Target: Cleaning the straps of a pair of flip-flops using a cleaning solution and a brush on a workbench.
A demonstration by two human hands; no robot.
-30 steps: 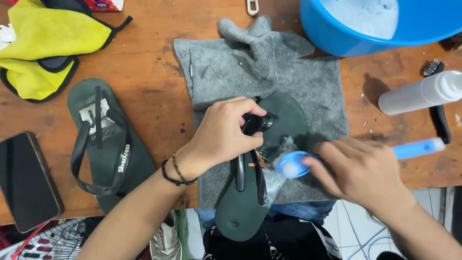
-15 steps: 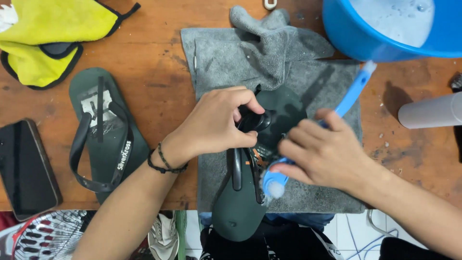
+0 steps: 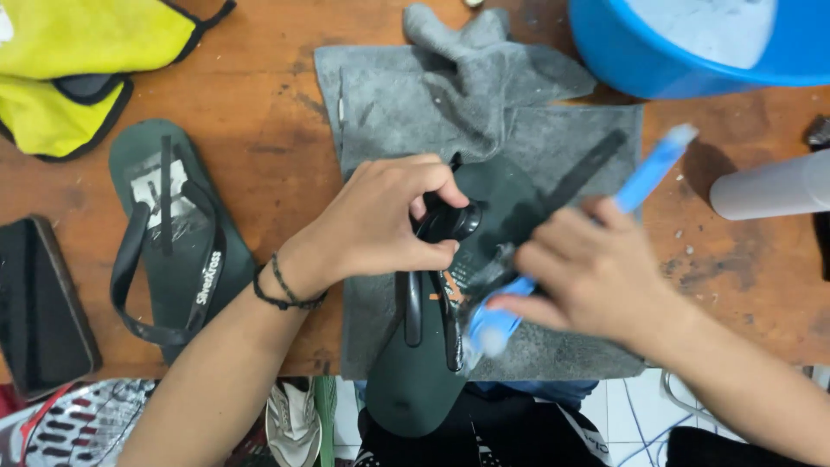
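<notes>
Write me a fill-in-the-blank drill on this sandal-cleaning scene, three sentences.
1. The left hand grips the straps of a dark green ____.
2. The right hand holds a brush with a ____ handle.
3. The sandal lies on a ____ towel.

Missing words: sandal; blue; grey

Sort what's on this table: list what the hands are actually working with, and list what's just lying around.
In use: left hand gripping the flip-flop; right hand holding the blue brush; grey towel underneath.

Lying about: second flip-flop, yellow cloth, phone, blue basin, white bottle.
</notes>
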